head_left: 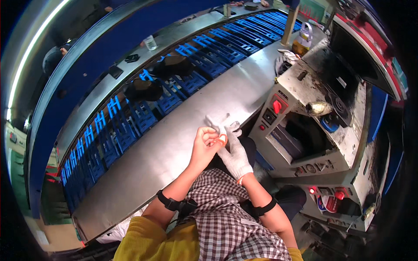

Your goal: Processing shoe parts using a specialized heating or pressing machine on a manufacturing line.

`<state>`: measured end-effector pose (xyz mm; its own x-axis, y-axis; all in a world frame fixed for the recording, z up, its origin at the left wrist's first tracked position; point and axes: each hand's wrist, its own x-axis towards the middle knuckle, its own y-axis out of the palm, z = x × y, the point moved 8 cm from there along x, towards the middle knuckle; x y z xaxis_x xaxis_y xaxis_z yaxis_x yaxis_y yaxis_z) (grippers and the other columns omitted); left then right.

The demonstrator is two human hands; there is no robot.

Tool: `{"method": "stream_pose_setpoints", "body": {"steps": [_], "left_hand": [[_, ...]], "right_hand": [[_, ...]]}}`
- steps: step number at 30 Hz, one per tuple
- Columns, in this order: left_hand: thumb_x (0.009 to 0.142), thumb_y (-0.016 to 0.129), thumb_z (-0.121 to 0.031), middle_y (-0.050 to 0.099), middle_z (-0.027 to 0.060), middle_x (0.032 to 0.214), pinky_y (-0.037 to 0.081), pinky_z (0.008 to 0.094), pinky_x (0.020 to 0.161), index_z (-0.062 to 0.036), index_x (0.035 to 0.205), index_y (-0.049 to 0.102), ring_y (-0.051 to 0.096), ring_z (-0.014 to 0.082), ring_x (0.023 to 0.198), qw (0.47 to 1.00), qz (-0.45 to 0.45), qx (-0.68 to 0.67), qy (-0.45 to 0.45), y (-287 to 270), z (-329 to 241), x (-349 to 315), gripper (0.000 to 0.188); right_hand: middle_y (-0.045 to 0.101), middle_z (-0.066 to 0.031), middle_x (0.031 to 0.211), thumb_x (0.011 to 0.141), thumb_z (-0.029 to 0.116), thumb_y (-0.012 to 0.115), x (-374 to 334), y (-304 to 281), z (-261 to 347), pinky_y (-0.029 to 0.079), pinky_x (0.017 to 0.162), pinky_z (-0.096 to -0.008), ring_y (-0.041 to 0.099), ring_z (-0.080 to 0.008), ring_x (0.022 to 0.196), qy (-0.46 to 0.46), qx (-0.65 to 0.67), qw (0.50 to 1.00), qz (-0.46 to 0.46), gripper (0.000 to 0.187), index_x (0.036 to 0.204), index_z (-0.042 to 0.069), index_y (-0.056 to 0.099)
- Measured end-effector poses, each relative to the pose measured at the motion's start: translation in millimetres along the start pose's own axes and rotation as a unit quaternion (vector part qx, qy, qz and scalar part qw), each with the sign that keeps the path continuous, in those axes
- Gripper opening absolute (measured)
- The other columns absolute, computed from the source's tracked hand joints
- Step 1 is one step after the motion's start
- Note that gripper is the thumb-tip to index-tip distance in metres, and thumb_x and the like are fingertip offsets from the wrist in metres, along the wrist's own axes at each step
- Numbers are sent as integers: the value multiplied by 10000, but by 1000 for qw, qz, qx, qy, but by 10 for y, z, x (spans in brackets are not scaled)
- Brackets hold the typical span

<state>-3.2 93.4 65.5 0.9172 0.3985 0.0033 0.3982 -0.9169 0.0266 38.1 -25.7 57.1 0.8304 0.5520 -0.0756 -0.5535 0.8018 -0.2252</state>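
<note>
Over the near edge of the metal counter (174, 135), my two hands meet in front of the apron. My left hand (204, 147) is bare, its fingers closed in a pinch at the orange-edged cuff of a loose white knit glove (212, 122). My right hand (235, 155) wears a matching white glove with an orange wrist edge. Its fingers are bent around the loose glove close to the left fingertips. The exact grip between the hands is partly hidden.
Rows of blue slatted parts (191, 80) run behind the counter, with dark pieces (143, 89) resting on them. A clear cup (150, 43) stands on the far ledge. To my right is a worn white machine (300, 126) with red switches; a jug (302, 40) stands beyond it.
</note>
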Motion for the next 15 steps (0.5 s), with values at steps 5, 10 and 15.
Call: {"method": "stream_pose_setpoints", "body": {"steps": [5,10,15], "left_hand": [[931,574,69,679,63,1006,517,257,754,5,1200,560,661,127,915,999,4,-39,10,208,-172,82,277],[948,692,13,723,57,939,550,247,742,-2,1133,628,685,101,833,997,44,-31,54,596,8,-22,196],[890,728,0,731,94,929,569,261,722,12,1059,629,712,122,849,996,56,48,48,725,-15,-94,196]], "right_hand": [[527,-238,1486,945,36,612,-143,-314,326,388,1153,-346,508,-281,1402,-92,1,993,-74,687,1573,-28,343],[587,-223,1406,949,117,631,-305,-574,46,449,1087,-370,582,-295,1310,-50,56,992,-99,658,1554,23,392],[661,-151,1071,852,155,715,-712,-934,442,549,831,-396,675,-304,936,-99,-197,946,-236,552,1397,132,627]]}}
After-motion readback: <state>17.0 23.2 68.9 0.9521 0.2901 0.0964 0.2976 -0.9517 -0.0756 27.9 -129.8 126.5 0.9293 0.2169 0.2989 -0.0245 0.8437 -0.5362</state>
